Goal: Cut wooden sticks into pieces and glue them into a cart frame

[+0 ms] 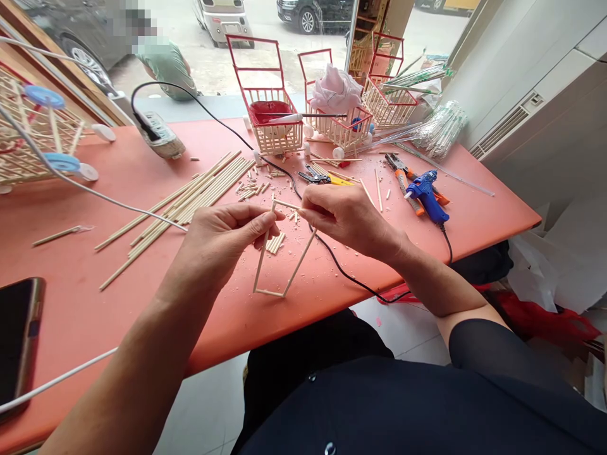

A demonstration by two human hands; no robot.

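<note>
Between my two hands hangs a small four-sided frame of thin wooden sticks, tilted above the table's front edge. My left hand pinches its upper left corner between thumb and fingers. At the upper right corner my right hand is closed on the frame, its fingertips partly hiding the joint. Under and behind the frame lie short cut stick pieces and crumbs. A bundle of long wooden sticks rests on the table, left of and beyond my left hand.
Pliers and a blue glue gun lie to the right. Yellow-handled wire strippers lie behind my hands. Small stick carts stand at the back. A black cable crosses the table; a phone lies at left. Outside, a person is crouching.
</note>
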